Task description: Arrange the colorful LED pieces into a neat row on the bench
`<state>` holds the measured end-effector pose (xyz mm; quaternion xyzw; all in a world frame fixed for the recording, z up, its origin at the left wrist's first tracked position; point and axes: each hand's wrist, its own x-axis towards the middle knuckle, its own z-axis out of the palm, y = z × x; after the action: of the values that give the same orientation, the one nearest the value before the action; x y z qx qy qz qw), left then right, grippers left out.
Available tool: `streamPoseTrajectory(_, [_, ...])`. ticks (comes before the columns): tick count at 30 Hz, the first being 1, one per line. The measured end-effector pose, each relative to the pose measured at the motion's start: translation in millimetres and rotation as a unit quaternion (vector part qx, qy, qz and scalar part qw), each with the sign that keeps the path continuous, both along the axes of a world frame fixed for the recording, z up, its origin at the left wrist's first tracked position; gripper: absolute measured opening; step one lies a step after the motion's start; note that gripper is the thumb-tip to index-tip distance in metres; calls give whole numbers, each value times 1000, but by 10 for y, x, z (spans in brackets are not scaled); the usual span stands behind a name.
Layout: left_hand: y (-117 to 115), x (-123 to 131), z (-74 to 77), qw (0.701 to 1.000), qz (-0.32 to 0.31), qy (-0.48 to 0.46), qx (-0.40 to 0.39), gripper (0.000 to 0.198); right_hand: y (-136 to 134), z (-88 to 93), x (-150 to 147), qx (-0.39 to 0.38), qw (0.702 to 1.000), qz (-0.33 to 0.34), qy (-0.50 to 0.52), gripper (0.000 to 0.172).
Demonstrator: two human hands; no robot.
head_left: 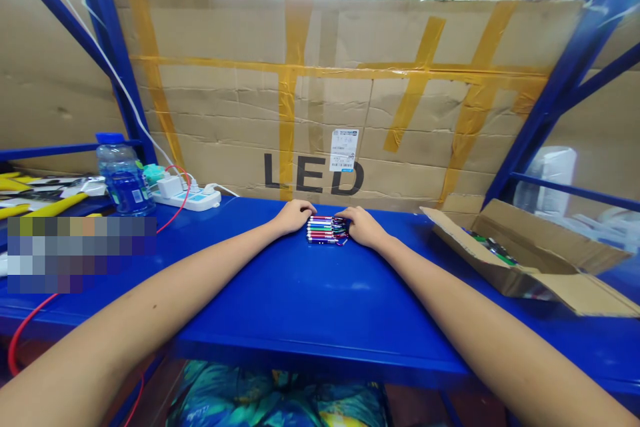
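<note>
A neat row of slim, shiny tubes (321, 229) in purple, red, green, blue and silver lies side by side on the blue shelf top (320, 293). Dark cords or clips gather at their right ends; the exact kind is too small to make out. My left hand (294, 217) rests at the far left end of the row, its fingers curled against it. At the right end, my right hand (366, 225) bends its fingers over the corded ends. Both hands are closed around the row from opposite sides, with the fingertips partly hidden.
An open cardboard box (525, 260) with more coloured tubes stands at right. On the left are a water bottle (125, 177), a white power strip (190, 197), a red cable (175, 213) and yellow-handled items (55, 205). Behind rises a taped cardboard panel (225, 113).
</note>
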<state>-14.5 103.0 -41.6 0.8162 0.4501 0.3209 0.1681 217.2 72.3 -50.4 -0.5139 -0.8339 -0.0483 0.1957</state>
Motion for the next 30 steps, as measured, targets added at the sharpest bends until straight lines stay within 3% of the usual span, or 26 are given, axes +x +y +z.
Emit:
streamPoseTrajectory(3, [8, 0, -16, 1000, 5, 19, 10, 29, 5, -5, -6, 1, 1000, 14, 5, 58])
streamPoseTrajectory(8, [-15, -9, -44, 987, 66, 135, 64, 37, -16, 5, -20, -15, 1000, 21, 17, 58])
streamPoseTrajectory(15, [-62, -99, -37, 974, 99, 193, 63, 36, -1, 22, 70, -40, 996, -78, 4, 55])
streamPoseTrajectory(22, [-50, -181, -29, 969, 93, 221, 60, 35, 52, 49, 233, -80, 994, -65, -27, 48])
streamPoseTrajectory(30, [-61, -217, -10, 962, 61, 257, 69, 36, 17, 64, 229, -83, 994, -53, -48, 47])
